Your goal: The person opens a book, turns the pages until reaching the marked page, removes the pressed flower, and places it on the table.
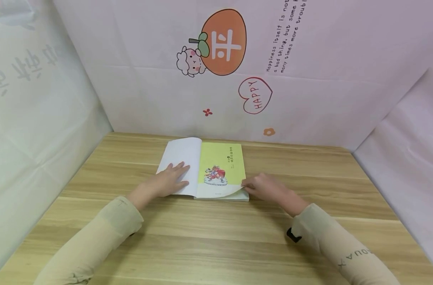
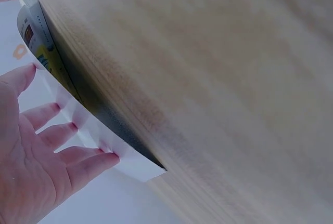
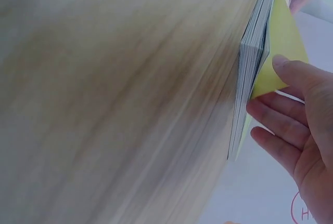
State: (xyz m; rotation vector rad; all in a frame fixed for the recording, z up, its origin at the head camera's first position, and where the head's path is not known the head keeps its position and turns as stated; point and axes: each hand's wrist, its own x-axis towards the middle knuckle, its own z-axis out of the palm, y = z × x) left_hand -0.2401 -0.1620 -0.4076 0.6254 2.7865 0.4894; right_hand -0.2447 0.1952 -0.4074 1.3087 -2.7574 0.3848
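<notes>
A paperback book (image 1: 223, 158) lies open on the wooden table, showing a yellow-green title page with a small coloured drawing. Its white inner cover (image 1: 182, 152) is folded over to the left. On that cover rests my left hand (image 1: 170, 180), fingers spread and straight; in the left wrist view the fingertips (image 2: 112, 159) touch the white sheet, which bows up off the table. My right hand (image 1: 261, 186) pinches the lower right corner of the yellow page (image 3: 276, 76) between thumb and fingers. That corner is lifted and curls above the thick block of pages (image 3: 252, 52).
The wooden table (image 1: 202, 245) reaches out in front of and beside the book. Behind it hangs a pale cloth backdrop (image 1: 138, 79) with printed cartoons and lettering; more white cloth (image 1: 412, 130) encloses the sides. The book's top edge lies close to the table's back edge.
</notes>
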